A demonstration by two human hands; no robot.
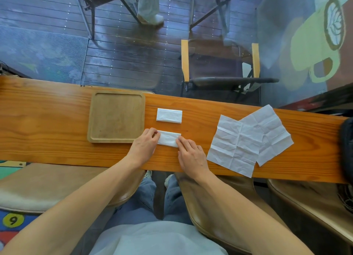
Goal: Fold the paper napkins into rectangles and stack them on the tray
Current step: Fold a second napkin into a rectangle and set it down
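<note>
My left hand and right hand pinch the folded napkin ends on the tabletop; pressing creases flat should keep edges square for the tray.

Glossy wood table; matt wood tray; creased paper napkins.

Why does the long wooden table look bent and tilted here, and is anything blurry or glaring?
Head view: the wide-angle lens bows the table and stretches the forearms; the centre is sharp, creases in the unfolded napkins read clearly; the mug mural at the right edge is soft; pale sheen glares off the dark floor planks.
</note>
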